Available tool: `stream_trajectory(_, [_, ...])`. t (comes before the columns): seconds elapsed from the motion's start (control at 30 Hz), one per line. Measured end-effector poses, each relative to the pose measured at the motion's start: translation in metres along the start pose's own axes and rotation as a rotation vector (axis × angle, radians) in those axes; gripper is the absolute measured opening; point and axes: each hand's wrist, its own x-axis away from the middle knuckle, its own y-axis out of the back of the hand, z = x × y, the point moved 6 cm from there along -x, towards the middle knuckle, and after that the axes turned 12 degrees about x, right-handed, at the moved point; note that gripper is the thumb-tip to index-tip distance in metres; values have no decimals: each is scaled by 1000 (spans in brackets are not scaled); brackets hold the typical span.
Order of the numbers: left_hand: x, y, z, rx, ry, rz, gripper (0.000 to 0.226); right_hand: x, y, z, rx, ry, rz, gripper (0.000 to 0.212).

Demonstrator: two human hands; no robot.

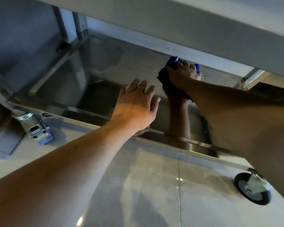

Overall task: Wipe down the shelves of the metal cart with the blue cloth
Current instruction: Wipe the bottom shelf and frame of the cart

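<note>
Writing shows nowhere. Right hand (183, 73) presses the blue cloth (170, 82) flat on the cart's lower shelf (121, 66), under the upper shelf (203, 30); left hand (136, 104) hovers, fingers spread, above the rim. Caster (252, 188) stands on the tiled floor (154, 185).

The lower shelf (115, 66) of the metal cart (195, 18) was a shiny steel tray with a raised rim, mirroring what was above it. A crumpled blue cloth (168, 76) lay directly on it, toward the far side under the upper shelf. The cart stood on a pale tiled floor (154, 185), on casters (252, 188), one at each near corner.
</note>
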Motion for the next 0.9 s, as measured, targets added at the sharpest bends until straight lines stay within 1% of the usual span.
stream_trajectory(0.1, [-1, -3, 2, -36, -2, 13, 60, 26, 0, 3, 3, 70, 8, 63])
stream_trajectory(0.3, [-1, -3, 3, -18, 41, 20, 57, 108, 7, -7, 19, 133, -29, 61])
stream_trajectory(0.43, [2, 3, -3, -64, 27, 15, 56, 162, 9, -17, -9, 225, 1, 66])
stream_trajectory(0.57, [0, 1, -5, -69, 45, 55, 58, 201, 10, -40, 14, 286, 18, 69])
stream_trajectory(0.73, [-2, 0, -5, -69, 42, 46, 58, 208, 10, -64, 36, 269, 38, 74])
stream_trajectory(0.83, [-6, 1, -13, -32, 38, 44, 59, 187, 10, -69, 33, 209, 50, 69])
stream_trajectory(0.9, [-13, -1, -29, -1, -2, 59, 59, 165, 8, -73, 54, 159, 55, 66])
